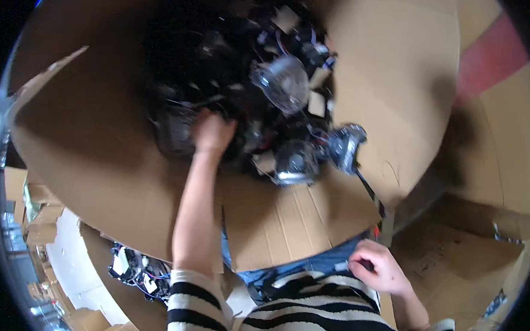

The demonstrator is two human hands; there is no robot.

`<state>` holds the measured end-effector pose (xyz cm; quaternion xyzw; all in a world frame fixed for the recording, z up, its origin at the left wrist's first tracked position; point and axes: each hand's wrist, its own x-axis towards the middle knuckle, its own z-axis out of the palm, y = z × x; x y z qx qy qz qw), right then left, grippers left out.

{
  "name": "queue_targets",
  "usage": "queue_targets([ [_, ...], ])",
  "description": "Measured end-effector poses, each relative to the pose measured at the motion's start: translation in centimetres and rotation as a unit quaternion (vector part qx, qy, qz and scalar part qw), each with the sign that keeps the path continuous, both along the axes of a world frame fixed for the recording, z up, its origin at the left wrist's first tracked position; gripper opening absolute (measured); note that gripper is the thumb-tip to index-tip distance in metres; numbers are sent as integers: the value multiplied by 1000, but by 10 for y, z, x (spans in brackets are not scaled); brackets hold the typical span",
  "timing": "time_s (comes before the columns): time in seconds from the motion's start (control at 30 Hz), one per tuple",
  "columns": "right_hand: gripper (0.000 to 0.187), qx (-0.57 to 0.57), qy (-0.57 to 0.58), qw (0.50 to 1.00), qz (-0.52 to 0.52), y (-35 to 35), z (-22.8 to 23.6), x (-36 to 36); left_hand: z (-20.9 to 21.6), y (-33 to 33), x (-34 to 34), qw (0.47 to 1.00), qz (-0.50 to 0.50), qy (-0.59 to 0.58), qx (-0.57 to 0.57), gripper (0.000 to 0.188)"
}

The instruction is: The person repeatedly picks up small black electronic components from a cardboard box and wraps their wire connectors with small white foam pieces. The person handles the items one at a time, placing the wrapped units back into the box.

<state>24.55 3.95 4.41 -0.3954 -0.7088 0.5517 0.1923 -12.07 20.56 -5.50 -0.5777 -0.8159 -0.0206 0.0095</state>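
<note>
My left hand (pixel 213 130) reaches down into a large cardboard box (pixel 402 71), among a heap of dark parts with wires. Its fingers are hidden by shadow and blur, so their grip does not show. A clear plastic lamp-like housing (pixel 284 82) lies beyond it to the right. Two more shiny clear lamp-like housings, one rounded (pixel 297 163) and one standing on its side (pixel 345 147), sit at the heap's near right. Outside the box, by my waist, my right hand (pixel 379 267) is curled closed; whatever is inside it, if anything, cannot be made out.
A folded cardboard flap (pixel 286 226) lies between the heap and my body. At lower left, another box holds wired parts (pixel 139 273). More cardboard (pixel 452 253) stands to the right. A dark strap (pixel 371 192) hangs over the near right edge.
</note>
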Motion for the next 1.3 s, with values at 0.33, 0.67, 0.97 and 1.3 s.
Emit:
queue_targets([
  [0.33,5,-46,-29,998,-9,-8,9,-16,-2,-13,5,942,-84,-301,120,20],
  [0.67,6,-37,7,997,61,0,14,-35,82,-111,42,756,-48,-626,186,22],
  [0.97,5,-27,21,997,63,4,21,-47,78,-187,96,753,-94,-651,-15,35],
  [1.3,10,58,56,997,14,8,28,-43,79,-191,124,820,-249,-491,-157,44],
])
